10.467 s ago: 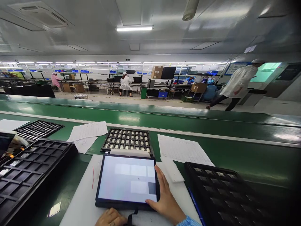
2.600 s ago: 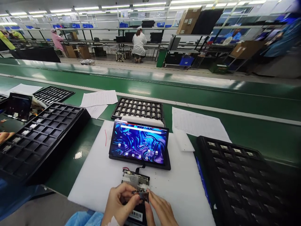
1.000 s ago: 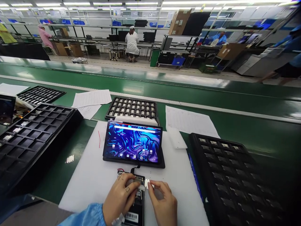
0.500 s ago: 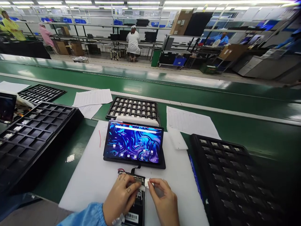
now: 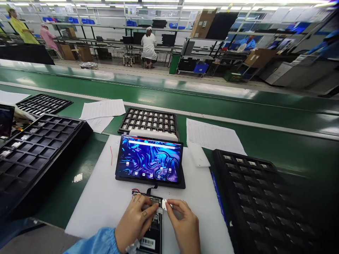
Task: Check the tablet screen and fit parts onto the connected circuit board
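Note:
A tablet screen (image 5: 149, 160) showing blue swirling wallpaper leans on a white foam mat (image 5: 106, 197). A black cable runs from its lower edge to a dark circuit board (image 5: 150, 233) lying on the mat close to me. My left hand (image 5: 135, 222) presses down on the top of that board. My right hand (image 5: 184, 225) pinches a small white part (image 5: 164, 204) at the board's upper right corner.
A black tray (image 5: 148, 120) of small parts sits behind the tablet. Deep black trays stand at the left (image 5: 34, 148) and right (image 5: 254, 197). Paper sheets (image 5: 212, 135) lie on the green conveyor (image 5: 185, 102). Other workers stand and sit at far benches.
The tablet went from a pale test screen under my hands to blue wallpaper. My hands came down to the board; over the last second they barely moved.

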Tool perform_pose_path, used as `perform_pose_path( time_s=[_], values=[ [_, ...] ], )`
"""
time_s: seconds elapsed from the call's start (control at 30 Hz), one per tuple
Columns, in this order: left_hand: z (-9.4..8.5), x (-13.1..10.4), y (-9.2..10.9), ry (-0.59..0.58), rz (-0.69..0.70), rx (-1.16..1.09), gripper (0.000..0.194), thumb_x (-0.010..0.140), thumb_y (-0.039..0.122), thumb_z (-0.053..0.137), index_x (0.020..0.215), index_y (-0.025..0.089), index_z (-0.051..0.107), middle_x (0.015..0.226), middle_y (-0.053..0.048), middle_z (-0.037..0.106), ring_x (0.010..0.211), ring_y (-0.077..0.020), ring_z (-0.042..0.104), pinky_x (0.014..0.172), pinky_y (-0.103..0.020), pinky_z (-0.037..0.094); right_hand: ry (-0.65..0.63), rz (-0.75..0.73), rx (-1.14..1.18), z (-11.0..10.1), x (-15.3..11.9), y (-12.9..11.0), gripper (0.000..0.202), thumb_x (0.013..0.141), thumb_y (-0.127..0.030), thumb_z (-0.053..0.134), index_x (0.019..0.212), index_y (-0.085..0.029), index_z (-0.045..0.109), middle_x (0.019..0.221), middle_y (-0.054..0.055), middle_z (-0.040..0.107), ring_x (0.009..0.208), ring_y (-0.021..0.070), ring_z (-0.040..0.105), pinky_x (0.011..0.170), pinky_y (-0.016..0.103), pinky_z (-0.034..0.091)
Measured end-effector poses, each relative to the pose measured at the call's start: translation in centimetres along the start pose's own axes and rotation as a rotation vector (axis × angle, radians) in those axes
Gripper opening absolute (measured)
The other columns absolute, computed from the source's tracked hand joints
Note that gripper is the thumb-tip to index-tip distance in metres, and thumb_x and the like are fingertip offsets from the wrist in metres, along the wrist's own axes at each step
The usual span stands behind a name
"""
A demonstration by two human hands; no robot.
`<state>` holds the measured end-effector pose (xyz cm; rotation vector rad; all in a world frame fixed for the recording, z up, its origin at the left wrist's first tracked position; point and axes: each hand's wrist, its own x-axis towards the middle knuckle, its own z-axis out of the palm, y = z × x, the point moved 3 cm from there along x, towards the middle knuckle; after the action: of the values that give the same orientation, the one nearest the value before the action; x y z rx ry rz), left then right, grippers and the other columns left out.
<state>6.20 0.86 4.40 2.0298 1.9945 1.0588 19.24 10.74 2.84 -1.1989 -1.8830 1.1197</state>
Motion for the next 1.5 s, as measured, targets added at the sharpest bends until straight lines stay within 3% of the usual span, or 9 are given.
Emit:
perform_pose_path(
  time_s=[0.27, 0.6, 1.5],
  values=[
    [0.1, 0.1, 0.41, -0.1, 0.012, 0.089, 0.039, 0.083, 0.005, 0.048, 0.118, 0.02, 0.052, 0.09, -0.009, 0.048, 0.078, -0.023, 0.047, 0.063, -0.041, 0.048, 0.009, 0.012, 0.009, 0.06, -0.06, 0.21, 0.021, 0.076, -0.037, 0.056, 0.072, -0.019, 0.067, 0.072, 0.006, 0.065, 0.066, 0.0198, 0.065, 0.063, 0.03, 0.055],
    [-0.48, 0.42, 0.46, -0.02, 0.028, 0.026, 0.032, 0.084, 0.004, 0.045, 0.112, 0.016, 0.057, 0.091, -0.009, 0.052, 0.079, -0.0208, 0.051, 0.068, -0.037, 0.049, 0.031, -0.011, 0.004, -0.21, -0.3, -0.01, 0.018, 0.077, -0.034, 0.056, 0.073, -0.019, 0.066, 0.073, 0.005, 0.065, 0.066, 0.0192, 0.065, 0.062, 0.028, 0.054],
    [-0.51, 0.44, 0.43, -0.02, 0.006, -0.005, 0.031, 0.085, 0.005, 0.044, 0.112, 0.017, 0.054, 0.091, -0.009, 0.051, 0.08, -0.0207, 0.05, 0.067, -0.037, 0.049, 0.036, -0.065, -0.019, -0.08, -0.28, -0.16, 0.018, 0.078, -0.033, 0.055, 0.073, -0.02, 0.066, 0.072, 0.004, 0.064, 0.064, 0.0182, 0.064, 0.061, 0.028, 0.055]
  ],
)
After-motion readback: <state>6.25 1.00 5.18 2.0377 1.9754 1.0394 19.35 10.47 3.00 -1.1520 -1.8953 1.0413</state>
